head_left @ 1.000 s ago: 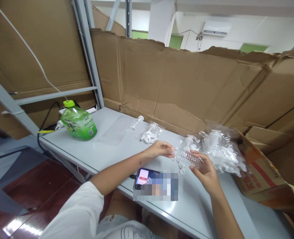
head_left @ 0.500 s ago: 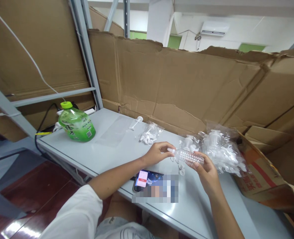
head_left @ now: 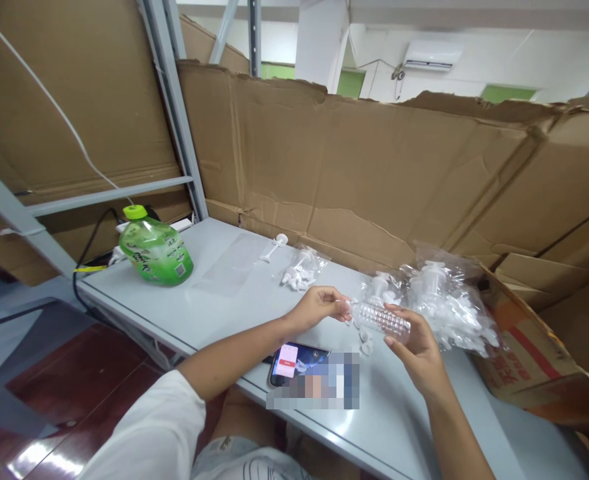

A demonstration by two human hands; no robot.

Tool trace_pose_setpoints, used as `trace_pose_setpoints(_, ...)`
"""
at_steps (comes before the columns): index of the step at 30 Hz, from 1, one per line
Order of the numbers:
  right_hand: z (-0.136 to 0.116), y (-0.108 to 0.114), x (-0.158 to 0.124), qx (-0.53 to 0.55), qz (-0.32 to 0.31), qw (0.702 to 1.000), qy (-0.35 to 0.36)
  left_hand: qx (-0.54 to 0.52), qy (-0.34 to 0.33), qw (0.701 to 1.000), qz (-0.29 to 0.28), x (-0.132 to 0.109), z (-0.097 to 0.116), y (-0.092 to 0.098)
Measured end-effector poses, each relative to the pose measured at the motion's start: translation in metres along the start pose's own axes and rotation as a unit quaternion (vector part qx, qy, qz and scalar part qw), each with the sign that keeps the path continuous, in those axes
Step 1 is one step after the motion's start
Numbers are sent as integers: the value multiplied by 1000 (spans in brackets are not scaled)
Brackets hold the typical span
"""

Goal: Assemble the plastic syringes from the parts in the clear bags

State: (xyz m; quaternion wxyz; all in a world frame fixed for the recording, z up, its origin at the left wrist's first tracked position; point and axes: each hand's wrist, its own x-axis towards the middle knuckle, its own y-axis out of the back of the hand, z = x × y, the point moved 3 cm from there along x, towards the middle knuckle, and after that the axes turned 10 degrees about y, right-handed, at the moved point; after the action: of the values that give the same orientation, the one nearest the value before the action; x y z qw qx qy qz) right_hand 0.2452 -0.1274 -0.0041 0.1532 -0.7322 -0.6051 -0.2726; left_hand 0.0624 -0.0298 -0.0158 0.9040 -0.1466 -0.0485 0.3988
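Observation:
A small clear ribbed plastic bottle [head_left: 380,318] lies sideways between my hands above the grey table [head_left: 214,310]. My right hand [head_left: 414,343] is closed round its right end. My left hand [head_left: 319,305] pinches its neck end with thumb and fingers. Several small white plastic parts [head_left: 364,341] lie on the table just under the bottle.
A clear bag of white pump parts [head_left: 449,303] sits right of my hands, a smaller bag [head_left: 302,267] and a loose white pump [head_left: 274,245] behind. A green bottle [head_left: 155,250] lies at the left. A phone [head_left: 294,360] lies near the front edge. Cardboard walls [head_left: 374,173] surround the table.
The bottle and both hands have shifted only slightly; my left fingers stay at the neck end. The view has moved a little.

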Motion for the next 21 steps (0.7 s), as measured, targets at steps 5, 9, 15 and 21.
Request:
trace_pose_setpoints(5, -7, 0, 2, -5, -36, 999, 24, -2, 31, 999, -22, 0, -4, 0)
trace_pose_setpoints(9, -5, 2, 2, -11, -25, 999, -19, 23, -19, 1000, 10, 0, -3, 0)
trace_pose_setpoints(15, 4, 5, 0, -1, 11, 997, -75, 50, -72, 996, 21, -2, -1, -2)
trace_pose_setpoints(21, 5, 4, -2, 5, 5, 999, -46, 24, -31, 999, 7, -5, 4, -1)
